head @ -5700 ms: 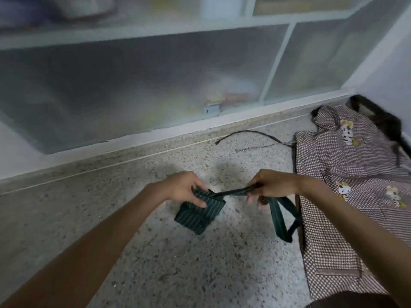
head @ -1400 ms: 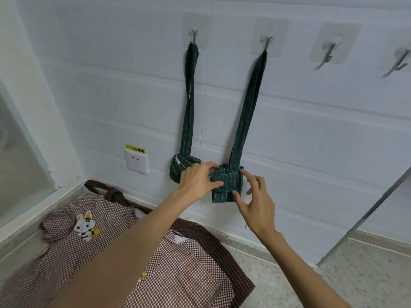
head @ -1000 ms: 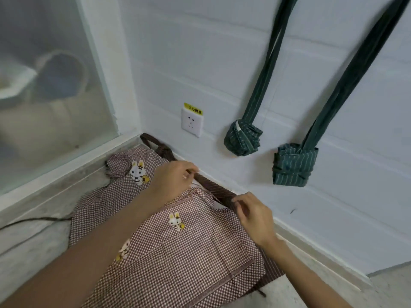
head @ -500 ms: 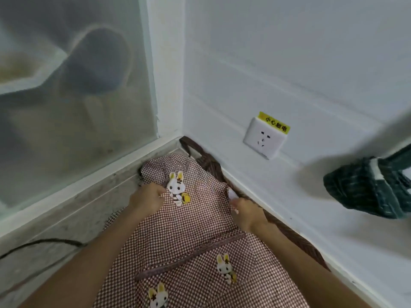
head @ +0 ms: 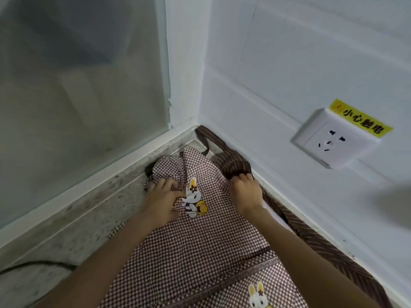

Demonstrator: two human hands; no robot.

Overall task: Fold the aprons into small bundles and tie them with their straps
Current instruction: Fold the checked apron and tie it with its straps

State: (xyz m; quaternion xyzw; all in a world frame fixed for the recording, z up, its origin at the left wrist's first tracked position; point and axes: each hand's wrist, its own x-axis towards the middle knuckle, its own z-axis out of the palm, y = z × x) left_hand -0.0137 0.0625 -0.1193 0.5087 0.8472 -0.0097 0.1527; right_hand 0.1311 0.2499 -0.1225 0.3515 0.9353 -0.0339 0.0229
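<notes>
Brown-and-white checked cloth fills the lower middle of the view: a checked apron [head: 195,247] lying flat on a speckled stone surface [head: 73,227], pushed into the corner where a frosted glass panel [head: 77,85] meets a white wall [head: 289,63]. A cartoon rabbit patch [head: 193,197] sits near the apron's top edge, and part of a second rabbit shows at the bottom right.

Both of the person's bare arms reach in from below. The left hand [head: 163,197] lies on the bunched top left corner of the apron, its fingers curled into the gathered fabric just left of the rabbit patch. The right hand [head: 245,190] grips the apron's top right corner, fingers folded over the cloth edge.

Under the checked apron, along the wall, lies a brown striped apron [head: 322,247], with its strap [head: 206,137] looping into the corner.

On the wall to the right is a white power socket [head: 333,141] topped by a yellow warning label [head: 361,121]. A dark cord [head: 37,264] crosses the surface at lower left.
</notes>
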